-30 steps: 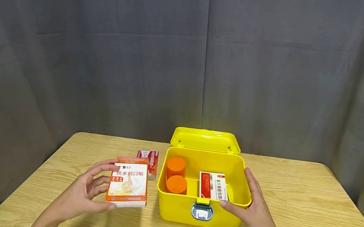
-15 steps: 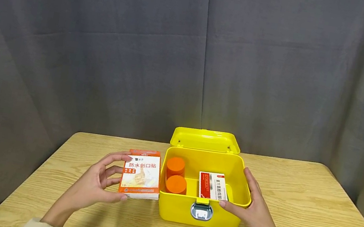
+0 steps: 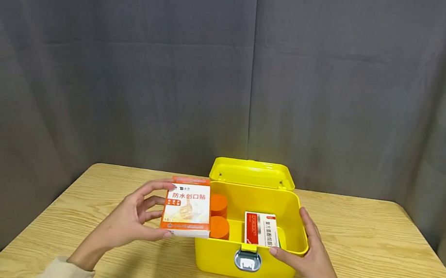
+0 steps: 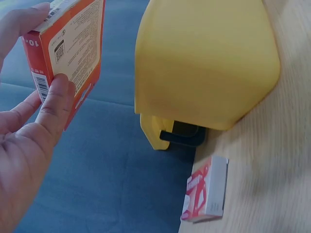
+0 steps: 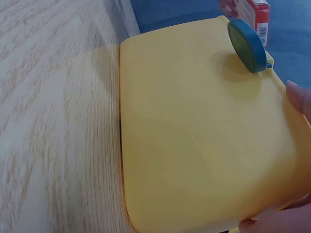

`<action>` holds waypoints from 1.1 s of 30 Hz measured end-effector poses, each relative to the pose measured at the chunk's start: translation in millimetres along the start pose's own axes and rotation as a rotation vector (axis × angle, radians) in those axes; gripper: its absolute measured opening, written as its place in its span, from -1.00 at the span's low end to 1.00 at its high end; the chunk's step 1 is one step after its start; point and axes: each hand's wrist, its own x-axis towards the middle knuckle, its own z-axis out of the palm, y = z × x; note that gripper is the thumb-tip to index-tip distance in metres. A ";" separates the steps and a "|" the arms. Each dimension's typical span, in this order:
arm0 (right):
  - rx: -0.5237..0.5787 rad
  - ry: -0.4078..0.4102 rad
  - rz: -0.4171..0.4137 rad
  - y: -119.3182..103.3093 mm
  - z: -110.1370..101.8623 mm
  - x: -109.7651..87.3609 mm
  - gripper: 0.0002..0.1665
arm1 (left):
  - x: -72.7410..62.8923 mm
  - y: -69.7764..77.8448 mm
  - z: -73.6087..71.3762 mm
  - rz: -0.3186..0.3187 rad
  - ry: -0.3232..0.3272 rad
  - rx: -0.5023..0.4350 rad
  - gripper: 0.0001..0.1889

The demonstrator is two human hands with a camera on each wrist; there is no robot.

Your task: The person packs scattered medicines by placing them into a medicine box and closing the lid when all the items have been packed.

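My left hand grips a white and orange box of waterproof adhesive bandages by its left side, thumb below and fingers above. It is raised over the left rim of a yellow first-aid case, partly covering the two orange-lidded bottles inside. My right hand holds the case's right front corner, thumb on the front rim and fingers along the right side. Inside, a red and white medicine box leans near the front. In the left wrist view, fingers press the bandage box's printed back.
The case's lid stands open at the back, and a metal latch hangs on its front. A small red and white box lies on the wooden table left of the case, hidden in the head view. A grey curtain hangs behind.
My left hand has carried the bandage box right and upward, from beside the case to over its left rim. The small red box has become hidden behind it. My right hand stays in place.
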 end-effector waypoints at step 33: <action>0.036 -0.010 -0.009 1.5 -1.5 -0.3 0.33 | 40.2 -6.7 34.8 -0.043 0.018 0.038 -0.19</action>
